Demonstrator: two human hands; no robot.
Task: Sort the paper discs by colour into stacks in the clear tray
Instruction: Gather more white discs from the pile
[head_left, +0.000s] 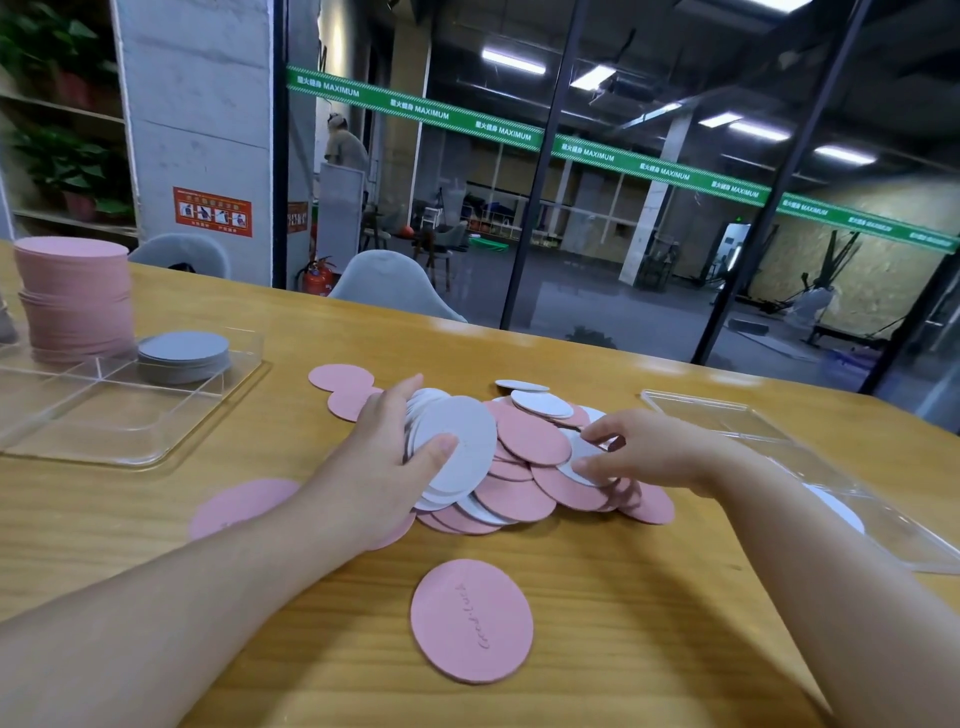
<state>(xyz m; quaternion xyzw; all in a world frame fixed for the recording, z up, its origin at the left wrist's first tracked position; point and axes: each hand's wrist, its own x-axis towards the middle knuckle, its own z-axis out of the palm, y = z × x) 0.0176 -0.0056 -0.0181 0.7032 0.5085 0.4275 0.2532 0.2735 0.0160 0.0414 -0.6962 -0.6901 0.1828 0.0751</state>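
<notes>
Gripping a fanned stack of grey round paper discs (457, 447), the left hand (384, 457) was observed above the mixed pile on the wooden table (623, 649). The right hand (639, 447) pinched another grey disc (584, 457). The clear plastic tray (104, 431), nearer the left hand, lay well apart leftward.

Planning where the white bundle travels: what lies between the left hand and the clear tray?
Head view: between left hand and clear tray, bare wooden table only.

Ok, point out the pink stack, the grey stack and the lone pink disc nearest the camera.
pink stack (78, 306), head view, side of the stack
grey stack (183, 347), head view, top disc
lone pink disc (471, 620), head view, its centre
</notes>
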